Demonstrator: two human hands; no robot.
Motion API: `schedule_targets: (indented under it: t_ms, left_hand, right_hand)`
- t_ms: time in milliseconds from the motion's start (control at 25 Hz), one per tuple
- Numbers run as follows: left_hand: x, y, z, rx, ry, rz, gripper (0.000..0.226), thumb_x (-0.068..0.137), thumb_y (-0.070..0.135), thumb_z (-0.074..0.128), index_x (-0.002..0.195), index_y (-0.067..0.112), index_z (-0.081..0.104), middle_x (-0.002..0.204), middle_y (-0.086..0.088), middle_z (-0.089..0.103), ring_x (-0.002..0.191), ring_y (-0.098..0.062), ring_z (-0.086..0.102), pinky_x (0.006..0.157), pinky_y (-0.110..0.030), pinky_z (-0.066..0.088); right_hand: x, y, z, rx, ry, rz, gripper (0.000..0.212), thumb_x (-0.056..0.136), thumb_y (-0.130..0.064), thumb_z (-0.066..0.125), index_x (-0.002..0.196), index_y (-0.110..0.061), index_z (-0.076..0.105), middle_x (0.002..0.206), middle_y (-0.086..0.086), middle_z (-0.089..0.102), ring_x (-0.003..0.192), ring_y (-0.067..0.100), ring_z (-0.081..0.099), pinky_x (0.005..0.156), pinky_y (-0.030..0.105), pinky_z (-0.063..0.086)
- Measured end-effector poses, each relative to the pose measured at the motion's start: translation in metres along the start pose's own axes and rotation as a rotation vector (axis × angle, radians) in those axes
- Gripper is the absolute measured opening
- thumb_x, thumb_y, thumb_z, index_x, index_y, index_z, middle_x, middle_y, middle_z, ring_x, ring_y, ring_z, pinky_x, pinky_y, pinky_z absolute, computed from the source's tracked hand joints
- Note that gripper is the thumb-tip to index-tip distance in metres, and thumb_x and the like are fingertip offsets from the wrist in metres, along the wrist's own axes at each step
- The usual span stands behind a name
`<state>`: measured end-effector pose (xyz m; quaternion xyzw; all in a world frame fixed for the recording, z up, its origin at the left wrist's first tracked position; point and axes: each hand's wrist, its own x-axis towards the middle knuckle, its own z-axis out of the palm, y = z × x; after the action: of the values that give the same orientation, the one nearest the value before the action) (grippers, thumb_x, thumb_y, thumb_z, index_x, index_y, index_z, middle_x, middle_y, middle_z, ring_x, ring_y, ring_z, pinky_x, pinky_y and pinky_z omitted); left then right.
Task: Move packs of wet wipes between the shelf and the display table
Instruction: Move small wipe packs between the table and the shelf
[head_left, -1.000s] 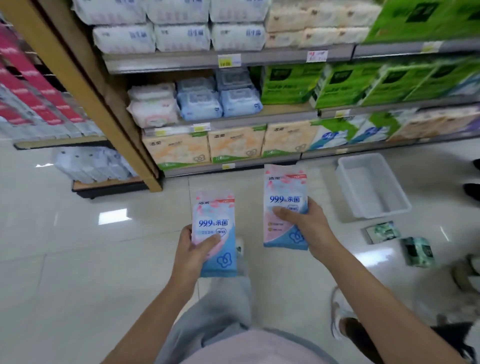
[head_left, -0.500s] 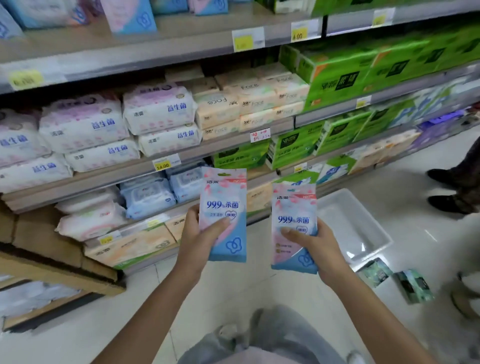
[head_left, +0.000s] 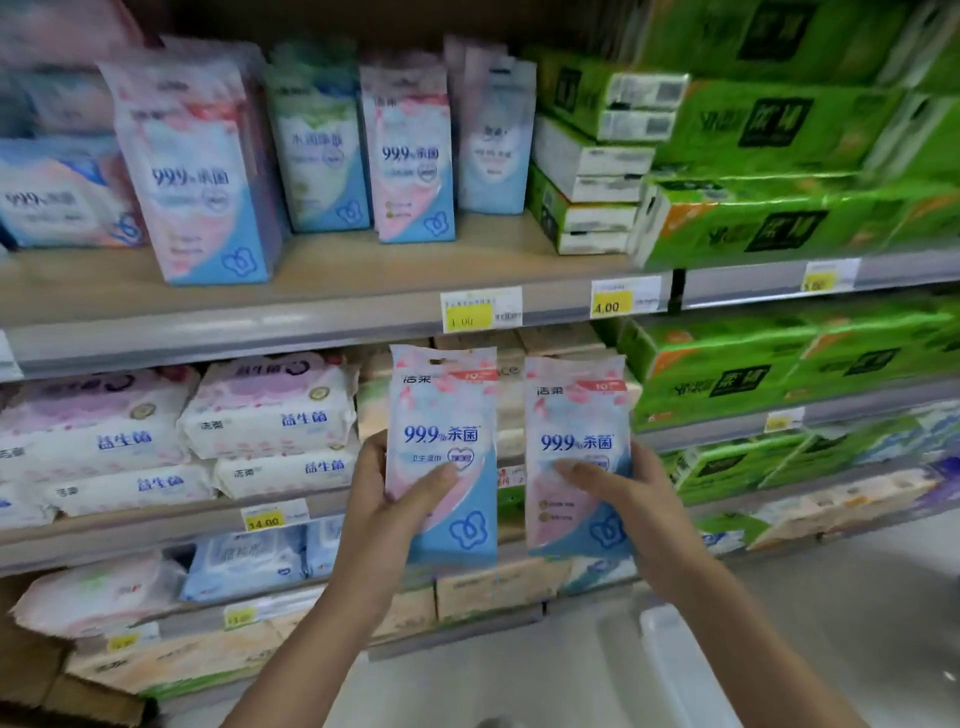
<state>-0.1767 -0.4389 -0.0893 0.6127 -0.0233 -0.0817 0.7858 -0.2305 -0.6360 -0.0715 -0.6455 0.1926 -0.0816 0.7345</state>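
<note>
Grey metal shelving (head_left: 218, 332) fills the view in tiers, each front rail carrying yellow price tags (head_left: 467, 316). Green tissue bundles (head_left: 789, 218) crowd the right side on several levels. On the upper board, left of the green stock, small wipes packs (head_left: 413, 156) stand upright in a row, pink, white and blue, one larger pack (head_left: 200, 176) standing nearest the front edge at the left. One tier down, soft white wipes bricks (head_left: 270, 405) lie stacked in twos. Below those sit blue lidded packs (head_left: 244, 564) and beige tissue boxes (head_left: 483, 592). A white bin (head_left: 685, 670) shows at the lower right on the pale floor.

Both forearms reach up from the bottom. The left hand (head_left: 384, 499) grips a left pack (head_left: 441, 452) upright, thumb across its face, fingers behind. The right hand (head_left: 634, 499) grips a right pack (head_left: 576, 457) the same way. The two packs stand side by side, just apart, held in the air before the second tier, below the row of matching packs.
</note>
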Motion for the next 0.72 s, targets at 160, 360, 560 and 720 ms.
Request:
schedule_targets:
  t_ms: [160, 360, 560, 720]
  left_hand:
    - [0.033, 0.041, 0.017, -0.074, 0.106, 0.167, 0.053, 0.055, 0.009, 0.079, 0.101, 0.021, 0.057, 0.088, 0.010, 0.075, 0.079, -0.005, 0.071, 0.062, -0.017, 0.054]
    - [0.077, 0.093, 0.010, -0.031, 0.192, 0.359, 0.035, 0.066, 0.015, 0.066, 0.099, 0.022, 0.056, 0.084, 0.015, 0.074, 0.078, 0.000, 0.068, 0.064, -0.013, 0.052]
    - [0.119, 0.127, 0.005, 0.032, 0.157, 0.460, 0.033, 0.071, 0.019, 0.066, 0.100, 0.026, 0.053, 0.096, 0.012, 0.070, 0.088, -0.002, 0.066, 0.077, -0.017, 0.053]
    - [0.152, 0.128, 0.011, 0.089, 0.136, 0.431, 0.037, 0.071, 0.028, 0.067, 0.104, 0.026, 0.050, 0.106, 0.008, 0.066, 0.089, 0.002, 0.064, 0.079, -0.019, 0.051]
  right_hand:
    - [0.073, -0.080, 0.022, 0.009, -0.197, -0.210, 0.030, 0.077, -0.008, 0.069, 0.102, -0.024, 0.062, 0.088, -0.009, 0.075, 0.082, 0.016, 0.072, 0.071, 0.031, 0.060]
    - [0.161, -0.146, 0.083, 0.062, -0.328, -0.342, 0.029, 0.077, -0.009, 0.071, 0.103, -0.018, 0.061, 0.090, -0.004, 0.074, 0.084, 0.017, 0.071, 0.080, 0.036, 0.058]
    - [0.206, -0.145, 0.138, 0.045, -0.406, -0.389, 0.032, 0.085, 0.001, 0.064, 0.115, -0.005, 0.052, 0.108, 0.012, 0.068, 0.090, 0.020, 0.068, 0.080, 0.034, 0.058]
    - [0.218, -0.132, 0.149, -0.202, -0.216, -0.592, 0.034, 0.079, -0.007, 0.074, 0.109, -0.005, 0.059, 0.103, 0.009, 0.070, 0.092, 0.018, 0.067, 0.084, 0.039, 0.056]
